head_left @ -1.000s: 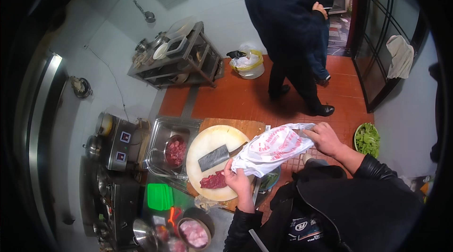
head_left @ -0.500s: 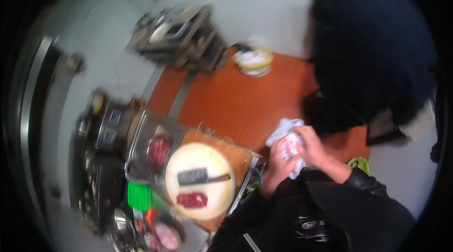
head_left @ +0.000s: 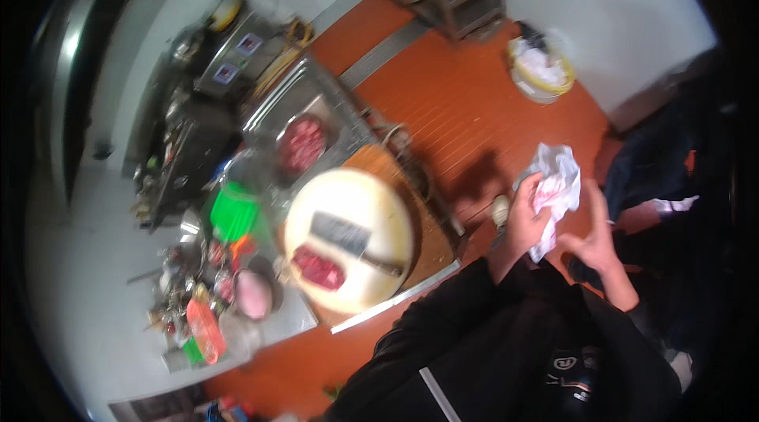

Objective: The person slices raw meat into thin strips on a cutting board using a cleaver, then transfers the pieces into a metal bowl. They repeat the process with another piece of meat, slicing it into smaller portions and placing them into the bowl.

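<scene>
White bag (head_left: pixel 560 177), partly hidden in clamped left grip (head_left: pixel 523 220), right grip (head_left: pixel 597 242) spread apart

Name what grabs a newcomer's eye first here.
The pale round chopping board near the centre, bearing a cleaver and red meat. To its right, the left hand grips a crumpled white bag, the right hand open beside it. Bright green plastic stands out left of the board.

Bag (head_left: pixel 560 167) R of chopping bd (head_left: pixel 370 199), cleaver (head_left: pixel 346 235) on bd
</scene>
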`<state>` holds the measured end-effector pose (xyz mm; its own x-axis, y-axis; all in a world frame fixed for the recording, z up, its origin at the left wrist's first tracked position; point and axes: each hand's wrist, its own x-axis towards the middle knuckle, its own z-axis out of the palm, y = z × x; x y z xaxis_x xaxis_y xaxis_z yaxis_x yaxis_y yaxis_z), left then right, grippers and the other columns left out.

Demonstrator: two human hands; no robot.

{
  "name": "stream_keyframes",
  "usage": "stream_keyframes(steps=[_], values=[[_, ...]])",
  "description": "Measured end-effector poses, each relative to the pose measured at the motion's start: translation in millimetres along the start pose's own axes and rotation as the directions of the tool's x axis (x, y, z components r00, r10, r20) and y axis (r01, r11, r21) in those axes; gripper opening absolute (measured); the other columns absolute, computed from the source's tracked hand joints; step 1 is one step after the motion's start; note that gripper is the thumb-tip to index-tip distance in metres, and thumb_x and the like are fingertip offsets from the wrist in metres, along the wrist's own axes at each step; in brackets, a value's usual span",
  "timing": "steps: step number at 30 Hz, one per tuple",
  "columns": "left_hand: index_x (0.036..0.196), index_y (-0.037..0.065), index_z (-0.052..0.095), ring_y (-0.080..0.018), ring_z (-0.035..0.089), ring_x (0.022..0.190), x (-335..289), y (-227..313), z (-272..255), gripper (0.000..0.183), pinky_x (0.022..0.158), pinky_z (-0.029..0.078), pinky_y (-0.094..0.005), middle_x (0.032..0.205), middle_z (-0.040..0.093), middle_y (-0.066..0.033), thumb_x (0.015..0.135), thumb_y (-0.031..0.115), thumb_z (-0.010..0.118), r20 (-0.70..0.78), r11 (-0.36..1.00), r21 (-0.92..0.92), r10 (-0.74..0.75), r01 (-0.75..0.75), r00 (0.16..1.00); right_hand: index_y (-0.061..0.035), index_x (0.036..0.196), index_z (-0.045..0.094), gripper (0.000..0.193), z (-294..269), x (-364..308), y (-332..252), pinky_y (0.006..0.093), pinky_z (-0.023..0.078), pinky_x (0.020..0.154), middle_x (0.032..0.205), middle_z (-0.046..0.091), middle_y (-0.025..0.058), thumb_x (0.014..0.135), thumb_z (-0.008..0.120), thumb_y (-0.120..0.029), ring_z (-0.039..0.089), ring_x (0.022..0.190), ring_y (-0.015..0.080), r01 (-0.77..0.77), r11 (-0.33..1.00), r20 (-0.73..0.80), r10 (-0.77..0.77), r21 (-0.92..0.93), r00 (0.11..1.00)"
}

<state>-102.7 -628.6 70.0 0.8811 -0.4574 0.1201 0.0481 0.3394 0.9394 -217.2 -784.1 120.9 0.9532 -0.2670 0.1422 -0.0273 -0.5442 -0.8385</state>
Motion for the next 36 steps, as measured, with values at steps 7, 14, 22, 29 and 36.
stream_keyframes(steps=[7, 14, 22, 29, 36], values=[[0.157, -0.002, 0.027, -0.0224, 0.059, 0.125, 100, -17, 10, 0.081, 0.106, 0.048, -0.0360, 0.137, 0.060, -0.0182, 0.089, -0.003, 0.071, 0.332, 0.987, 0.040, -0.162, 0.157, 0.929, -0.0041, 0.135, 0.059, 0.065, -10, 112, 70, 0.0408, 0.052, 0.102, 0.125, 0.068, 0.0169, 0.074, 0.079, -0.003, 0.068, 0.117, 0.0344, -0.161, 0.977, 0.041, 0.156, 0.143, 0.987], [0.155, 0.001, 0.035, -0.0204, 0.062, 0.114, 156, -31, -64, 0.076, 0.099, 0.051, -0.0334, 0.127, 0.063, -0.0139, 0.089, 0.000, 0.073, -0.201, 0.903, 0.338, -0.206, 0.265, 0.958, -0.0009, 0.142, 0.049, 0.063, -23, 208, 179, 0.0368, 0.051, 0.104, 0.128, 0.065, 0.0078, 0.082, 0.062, 0.010, 0.064, 0.119, 0.0206, -0.410, 0.774, 0.027, 0.454, 0.484, 0.890], [0.151, 0.002, 0.038, -0.0189, 0.064, 0.103, 145, -41, -110, 0.067, 0.089, 0.054, -0.0307, 0.120, 0.063, -0.0134, 0.092, -0.002, 0.070, -0.563, 0.856, 0.289, -0.211, 0.429, 0.799, 0.0003, 0.136, 0.041, 0.064, -21, 401, 395, 0.0421, 0.064, 0.069, 0.118, 0.068, 0.0186, 0.088, 0.077, -0.020, 0.073, 0.097, 0.0326, -0.854, 0.487, -0.144, 0.872, 0.181, 0.467], [0.157, 0.003, 0.025, -0.0202, 0.063, 0.098, 159, -63, -94, 0.080, 0.084, 0.053, -0.0316, 0.118, 0.061, -0.0146, 0.090, -0.010, 0.066, -0.753, 0.815, 0.074, -0.332, 0.575, 0.568, 0.0022, 0.146, 0.047, 0.074, 8, 569, 483, 0.0433, 0.046, 0.111, 0.142, 0.057, 0.0262, 0.087, 0.076, -0.031, 0.056, 0.132, 0.0391, -0.664, 0.720, -0.316, 0.594, -0.202, 0.740], [0.156, 0.002, 0.025, -0.0190, 0.061, 0.099, 190, -43, -65, 0.075, 0.092, 0.051, -0.0330, 0.123, 0.059, -0.0173, 0.092, -0.007, 0.062, -0.739, 0.861, 0.030, -0.323, 0.508, 0.591, 0.0020, 0.135, 0.058, 0.058, 122, 515, 417, 0.0504, 0.047, 0.106, 0.131, 0.062, 0.0281, 0.084, 0.068, -0.024, 0.056, 0.130, 0.0430, -0.201, 0.785, 0.476, 0.534, -0.585, 0.699]])
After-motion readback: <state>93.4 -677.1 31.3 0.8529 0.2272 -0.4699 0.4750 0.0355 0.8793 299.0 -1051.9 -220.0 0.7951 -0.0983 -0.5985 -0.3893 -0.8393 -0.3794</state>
